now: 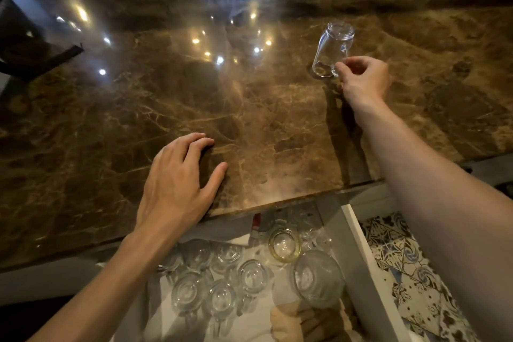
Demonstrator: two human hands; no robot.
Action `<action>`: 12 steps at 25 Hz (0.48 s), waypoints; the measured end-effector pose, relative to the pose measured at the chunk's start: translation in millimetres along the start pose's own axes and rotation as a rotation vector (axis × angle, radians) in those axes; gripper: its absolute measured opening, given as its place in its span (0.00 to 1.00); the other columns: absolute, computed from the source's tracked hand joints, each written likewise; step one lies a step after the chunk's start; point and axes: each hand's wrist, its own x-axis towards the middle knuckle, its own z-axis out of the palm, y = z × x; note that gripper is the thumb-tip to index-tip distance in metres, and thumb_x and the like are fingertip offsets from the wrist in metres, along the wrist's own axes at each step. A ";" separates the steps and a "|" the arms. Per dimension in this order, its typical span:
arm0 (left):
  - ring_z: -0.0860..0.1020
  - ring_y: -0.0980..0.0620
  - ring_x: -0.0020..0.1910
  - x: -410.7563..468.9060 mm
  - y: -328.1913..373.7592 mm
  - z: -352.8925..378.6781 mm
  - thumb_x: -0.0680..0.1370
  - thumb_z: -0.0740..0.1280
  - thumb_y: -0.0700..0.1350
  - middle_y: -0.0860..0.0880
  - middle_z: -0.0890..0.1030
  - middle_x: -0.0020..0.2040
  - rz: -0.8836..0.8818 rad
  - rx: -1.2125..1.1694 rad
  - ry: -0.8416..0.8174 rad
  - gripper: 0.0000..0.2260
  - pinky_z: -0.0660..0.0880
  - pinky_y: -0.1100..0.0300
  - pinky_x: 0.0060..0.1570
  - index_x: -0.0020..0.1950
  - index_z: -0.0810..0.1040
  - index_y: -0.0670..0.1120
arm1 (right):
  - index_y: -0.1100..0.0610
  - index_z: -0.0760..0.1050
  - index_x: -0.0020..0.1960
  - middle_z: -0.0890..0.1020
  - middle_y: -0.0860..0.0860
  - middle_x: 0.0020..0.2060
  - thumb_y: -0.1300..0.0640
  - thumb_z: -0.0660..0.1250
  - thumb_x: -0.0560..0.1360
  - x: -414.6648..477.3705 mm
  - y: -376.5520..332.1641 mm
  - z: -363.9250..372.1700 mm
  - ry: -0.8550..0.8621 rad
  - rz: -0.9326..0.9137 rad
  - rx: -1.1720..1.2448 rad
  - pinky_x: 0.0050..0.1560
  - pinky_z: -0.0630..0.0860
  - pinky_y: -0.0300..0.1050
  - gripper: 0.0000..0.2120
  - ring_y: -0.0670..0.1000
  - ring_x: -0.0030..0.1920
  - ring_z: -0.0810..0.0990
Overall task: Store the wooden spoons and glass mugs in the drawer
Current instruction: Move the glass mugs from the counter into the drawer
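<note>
Obs.: one clear glass mug (331,47) stands base up, mouth down, on the brown marble counter (249,108), at about 1 o'clock from frame centre. Walls are transparent, the base is thick, and the handle faces the person. Right hand (363,78), at 2 o'clock: thumb and forefinger pinch the handle's lower end near the rim, the other fingers curled behind. Left hand (177,178), at 8 o'clock: palm down on the counter just inside its near edge, fingers relaxed and slightly bent, thumb spread, holding nothing. The drawer (358,266) is pulled open at 6 o'clock, below the counter edge. Count, counter: 1 mug. Count, drawer: 6 small mugs (220,300) that I can separate, all base up, in the left half; 1 yellow-rimmed glass (284,244) toward the back; 1 larger glass (317,277) by the right wall; further glassware under the counter lip is too blurred to count. Tan wooden-looking shapes (286,322) lie at the drawer's front; number cannot be told. Hands: 2.
</note>
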 end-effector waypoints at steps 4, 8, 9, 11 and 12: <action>0.69 0.48 0.65 1.0 -1.2 1.2 0.75 0.62 0.56 0.47 0.73 0.65 0.000 0.014 -0.007 0.22 0.63 0.53 0.66 0.66 0.72 0.46 | 0.53 0.80 0.56 0.83 0.49 0.52 0.53 0.68 0.75 2.2 1.0 4.0 0.040 -0.047 -0.083 0.55 0.72 0.37 0.11 0.43 0.50 0.75; 0.69 0.48 0.65 0.0 -0.5 -0.1 0.75 0.63 0.56 0.47 0.73 0.65 -0.002 0.007 -0.008 0.22 0.62 0.53 0.66 0.66 0.72 0.45 | 0.53 0.80 0.56 0.83 0.49 0.53 0.54 0.69 0.75 6.2 -5.5 2.9 0.002 -0.038 -0.135 0.58 0.74 0.41 0.11 0.47 0.55 0.78; 0.69 0.48 0.65 0.3 -0.6 -0.4 0.75 0.63 0.55 0.47 0.73 0.65 -0.001 0.006 -0.005 0.22 0.62 0.53 0.66 0.66 0.72 0.45 | 0.53 0.81 0.55 0.83 0.49 0.52 0.55 0.69 0.74 7.4 -6.9 1.9 -0.008 -0.030 -0.143 0.58 0.76 0.44 0.10 0.47 0.54 0.79; 0.69 0.48 0.65 0.9 -1.0 -0.3 0.76 0.64 0.55 0.47 0.73 0.65 0.003 0.005 -0.001 0.22 0.62 0.54 0.66 0.65 0.72 0.45 | 0.54 0.82 0.53 0.83 0.49 0.50 0.55 0.69 0.74 8.0 -7.2 -0.7 -0.015 -0.019 -0.148 0.57 0.77 0.47 0.09 0.47 0.52 0.80; 0.69 0.48 0.65 0.9 -1.2 -0.1 0.76 0.64 0.55 0.47 0.73 0.65 0.005 0.006 -0.002 0.22 0.62 0.53 0.67 0.65 0.72 0.45 | 0.54 0.82 0.53 0.84 0.49 0.49 0.55 0.70 0.74 6.7 -6.6 -1.9 -0.015 -0.020 -0.146 0.56 0.78 0.47 0.09 0.47 0.51 0.80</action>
